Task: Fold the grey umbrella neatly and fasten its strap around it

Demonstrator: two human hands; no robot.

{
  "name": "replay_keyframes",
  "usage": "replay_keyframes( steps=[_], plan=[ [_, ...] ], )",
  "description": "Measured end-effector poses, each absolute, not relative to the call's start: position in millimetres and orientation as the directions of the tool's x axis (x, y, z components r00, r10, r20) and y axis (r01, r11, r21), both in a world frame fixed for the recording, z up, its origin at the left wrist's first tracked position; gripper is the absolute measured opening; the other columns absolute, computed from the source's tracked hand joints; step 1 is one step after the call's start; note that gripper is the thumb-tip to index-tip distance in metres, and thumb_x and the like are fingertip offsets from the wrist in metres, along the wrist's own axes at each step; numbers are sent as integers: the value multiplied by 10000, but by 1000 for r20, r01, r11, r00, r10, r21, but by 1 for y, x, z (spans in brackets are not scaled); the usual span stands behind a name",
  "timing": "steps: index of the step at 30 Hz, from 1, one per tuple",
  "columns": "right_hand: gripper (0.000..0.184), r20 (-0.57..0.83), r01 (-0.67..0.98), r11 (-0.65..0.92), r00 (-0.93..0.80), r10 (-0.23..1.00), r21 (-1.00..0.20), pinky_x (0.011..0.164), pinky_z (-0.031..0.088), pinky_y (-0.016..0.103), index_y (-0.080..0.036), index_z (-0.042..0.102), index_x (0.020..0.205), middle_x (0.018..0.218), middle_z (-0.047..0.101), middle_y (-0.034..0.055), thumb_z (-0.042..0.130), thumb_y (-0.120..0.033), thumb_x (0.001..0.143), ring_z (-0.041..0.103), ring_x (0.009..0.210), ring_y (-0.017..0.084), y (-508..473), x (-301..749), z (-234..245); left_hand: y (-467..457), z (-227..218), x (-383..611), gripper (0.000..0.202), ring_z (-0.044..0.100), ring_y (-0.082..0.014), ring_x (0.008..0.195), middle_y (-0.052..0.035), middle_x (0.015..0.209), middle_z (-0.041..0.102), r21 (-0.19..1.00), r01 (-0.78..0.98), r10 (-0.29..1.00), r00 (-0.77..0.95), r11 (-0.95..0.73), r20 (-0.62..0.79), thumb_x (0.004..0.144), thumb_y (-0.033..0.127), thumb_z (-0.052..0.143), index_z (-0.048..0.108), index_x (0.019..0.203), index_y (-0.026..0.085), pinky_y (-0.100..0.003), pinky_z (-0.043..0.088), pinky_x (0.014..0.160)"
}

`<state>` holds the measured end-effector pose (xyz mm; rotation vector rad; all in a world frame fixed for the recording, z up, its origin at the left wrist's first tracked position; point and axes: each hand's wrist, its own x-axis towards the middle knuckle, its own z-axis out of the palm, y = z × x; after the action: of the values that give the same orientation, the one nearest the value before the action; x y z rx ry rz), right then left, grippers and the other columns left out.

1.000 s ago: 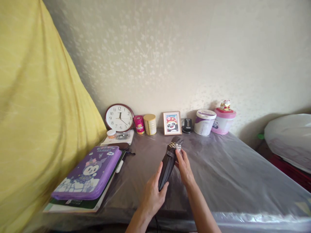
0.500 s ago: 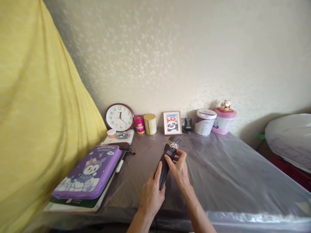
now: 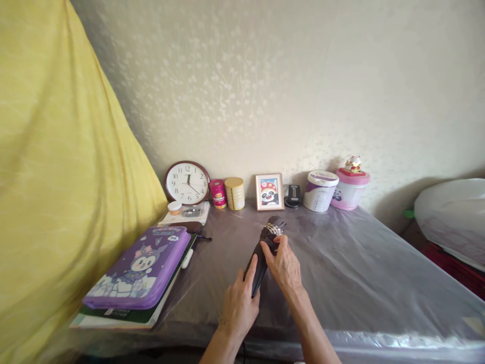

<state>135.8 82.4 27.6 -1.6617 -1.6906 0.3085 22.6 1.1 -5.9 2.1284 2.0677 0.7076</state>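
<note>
A folded black umbrella [image 3: 261, 260] is held at a slant over the front middle of the table, its silvery rib ends [image 3: 273, 229] pointing away from me. Wrapped round its lower part is my left hand [image 3: 241, 298], thumb lying along the black cloth. My right hand [image 3: 282, 260] pinches the umbrella near the rib ends with thumb and fingers, at the strap band around it. The fingers' undersides are hidden.
On the left lie a purple zip case [image 3: 140, 268] and books. Along the wall stand a clock [image 3: 187, 183], a pink can [image 3: 217, 194], a yellow tin [image 3: 235, 193], a picture frame [image 3: 269, 191], a black stand [image 3: 293, 196] and two tubs [image 3: 320, 191]. A yellow curtain [image 3: 76, 177] hangs left.
My right hand has turned slightly, its fingers now closer in around the umbrella near the rib ends. The umbrella and both hands sit slightly farther right in view.
</note>
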Motion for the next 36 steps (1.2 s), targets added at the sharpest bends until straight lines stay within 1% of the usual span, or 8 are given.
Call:
replay_keyframes(
  steps=[4,7,15,23,26,31,33,36],
  plan=[
    [294,382,831,141,91,920,-538,530,365,280,-216,440,943,804,655,75,459,-488,834,654,706,240,82,137,26,2,-7,22,700,658,-216,727,-65,941,593,353,932,963,-21,-79,269,835,180,469,148,1444,307,-292,496,629],
    [283,407,850,146,86,909,-506,511,340,273,-223,448,909,776,649,57,461,-494,831,646,673,225,82,138,26,3,-7,22,700,658,-220,726,-62,934,594,355,931,961,-19,-83,275,832,180,472,155,1442,308,-299,501,627],
    [273,462,809,159,151,874,-565,498,323,257,-226,481,814,748,620,27,470,-499,812,573,573,167,84,140,32,1,-7,23,688,657,-227,762,-77,987,599,378,918,960,11,-121,279,827,171,466,182,1438,315,-313,509,662],
    [174,483,762,211,149,863,-612,525,337,244,-218,515,749,680,614,10,445,-360,821,567,581,154,85,141,32,2,-5,23,682,650,-233,807,-78,998,602,416,900,962,14,-131,271,835,186,458,172,1439,323,-329,510,703],
    [172,479,742,236,128,868,-627,541,352,245,-213,521,738,705,628,25,435,-339,818,572,601,157,85,141,32,2,-4,22,669,650,-235,847,-79,1041,617,476,872,968,-7,-117,250,830,198,470,205,1432,319,-330,510,729],
    [186,478,698,279,102,873,-660,556,363,254,-216,502,738,678,613,30,408,-345,834,562,590,165,88,142,25,4,-8,19,646,610,-228,1009,-64,1162,614,621,769,960,-32,-153,276,820,216,486,256,1417,306,-350,488,852],
    [199,474,628,314,101,875,-712,566,376,258,-220,488,737,654,603,25,413,-372,841,560,582,167,89,142,24,5,-8,17,628,578,-211,1087,-63,1227,589,691,702,958,-44,-172,283,815,217,491,289,1406,282,-346,457,923],
    [221,421,447,331,118,899,-831,569,398,257,-223,484,739,617,596,10,449,-419,834,569,557,163,87,141,26,7,-6,16,605,495,-188,1205,-61,1334,516,790,577,951,-69,-208,301,801,224,512,344,1382,235,-337,382,1022]
  ],
)
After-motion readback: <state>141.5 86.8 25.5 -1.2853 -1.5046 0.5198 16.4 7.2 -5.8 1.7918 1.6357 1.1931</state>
